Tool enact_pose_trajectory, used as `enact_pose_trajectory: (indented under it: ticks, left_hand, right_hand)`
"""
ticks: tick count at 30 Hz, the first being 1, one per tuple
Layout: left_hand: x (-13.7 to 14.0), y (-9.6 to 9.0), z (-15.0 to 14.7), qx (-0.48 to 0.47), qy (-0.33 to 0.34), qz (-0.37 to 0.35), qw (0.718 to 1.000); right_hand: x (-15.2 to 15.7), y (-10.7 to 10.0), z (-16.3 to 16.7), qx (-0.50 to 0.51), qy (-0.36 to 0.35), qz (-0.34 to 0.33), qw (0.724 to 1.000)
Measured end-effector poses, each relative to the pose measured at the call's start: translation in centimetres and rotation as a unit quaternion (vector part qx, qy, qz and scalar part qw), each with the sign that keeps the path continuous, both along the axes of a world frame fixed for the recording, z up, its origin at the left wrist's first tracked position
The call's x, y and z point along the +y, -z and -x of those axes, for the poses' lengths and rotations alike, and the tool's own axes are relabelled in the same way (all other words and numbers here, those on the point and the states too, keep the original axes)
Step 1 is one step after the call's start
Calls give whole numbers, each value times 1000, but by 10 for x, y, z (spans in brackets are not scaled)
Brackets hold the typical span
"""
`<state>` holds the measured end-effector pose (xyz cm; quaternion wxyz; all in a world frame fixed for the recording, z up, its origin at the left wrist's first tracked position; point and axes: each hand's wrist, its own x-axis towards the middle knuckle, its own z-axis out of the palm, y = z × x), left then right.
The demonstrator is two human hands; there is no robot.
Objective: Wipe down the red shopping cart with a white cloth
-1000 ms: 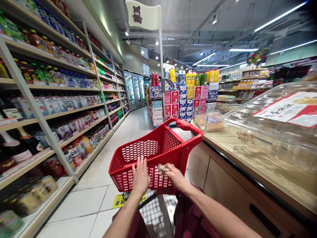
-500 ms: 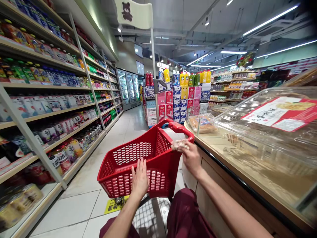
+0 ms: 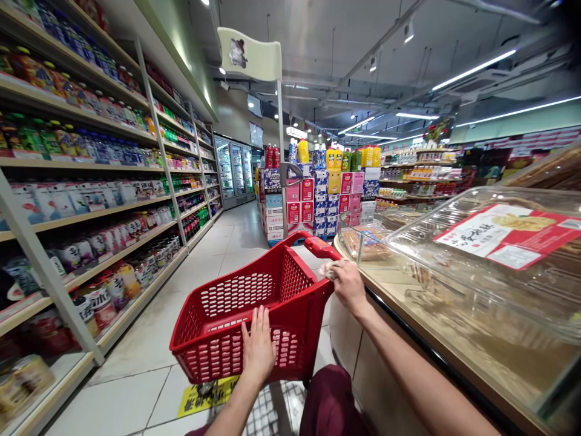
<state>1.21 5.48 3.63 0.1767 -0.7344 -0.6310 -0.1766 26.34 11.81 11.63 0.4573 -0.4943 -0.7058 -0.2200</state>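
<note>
A red plastic shopping cart (image 3: 236, 303) stands in the aisle in front of me, its basket showing nothing inside. My left hand (image 3: 258, 346) lies flat with fingers together against the cart's near wall. My right hand (image 3: 345, 284) is beside the cart's red handle (image 3: 321, 247), at the edge of the counter, and grips a small crumpled pale item (image 3: 327, 269) between its fingers.
Long shelves (image 3: 91, 212) of bottles, jars and cartons line the left side. At right runs a counter (image 3: 436, 339) with clear lidded food bins (image 3: 490, 254). A stack of boxed drinks (image 3: 318, 197) and fridges (image 3: 236, 169) stand ahead. A yellow floor sticker (image 3: 204, 393) lies under the cart.
My right hand rose from the cart's near wall with the crumpled item and moved right and forward to the handle by the counter. The view shifted forward and left; my left hand stayed on the cart.
</note>
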Motion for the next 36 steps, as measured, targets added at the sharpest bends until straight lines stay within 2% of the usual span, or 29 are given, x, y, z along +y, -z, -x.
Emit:
enact_pose_trajectory:
  ticks: [5, 7, 11, 13, 17, 18, 22, 23, 28, 30, 33, 34, 36]
  left_hand:
    - [3, -6, -2, 14, 3, 24, 1000]
    - [4, -11, -1, 22, 4, 39, 999]
    - [6, -16, -2, 25, -6, 57, 998]
    - [7, -17, -2, 24, -8, 60, 998]
    - [10, -18, -1, 19, -6, 54, 998]
    - [10, -18, 0, 15, -4, 54, 998]
    - [15, -19, -2, -14, 2, 60, 998]
    - [16, -19, -3, -24, 0, 61, 998]
    - [26, -19, -7, -69, -10, 61, 996]
    - [28, -20, -5, -76, -6, 69, 995]
    - [30, -20, -4, -77, 0, 78, 994]
    - [30, -20, -3, -75, 1, 75, 994]
    - [29, -18, -3, -66, 0, 64, 996]
  right_hand:
    - [-8, 15, 41, -101, -126, 24, 987]
    - [-5, 10, 30, -76, -110, 16, 991]
    - [5, -6, -1, 12, -15, 1, 1000]
    - [6, -3, 12, -12, -39, 13, 999]
    - [7, 14, 41, -105, -131, 48, 985]
    - [9, 15, 37, -100, -123, 48, 986]
    - [20, 13, 10, -5, 3, 24, 1000]
    - [21, 14, 10, 0, 14, 22, 1000]
    - [23, 18, 33, -106, -98, 48, 988]
    - [30, 10, 23, -88, -74, 41, 993]
    - [39, -1, 5, -23, 5, 21, 1000]
    - [40, -1, 7, -21, 11, 20, 1000]
    - [38, 5, 21, -50, -19, 23, 998]
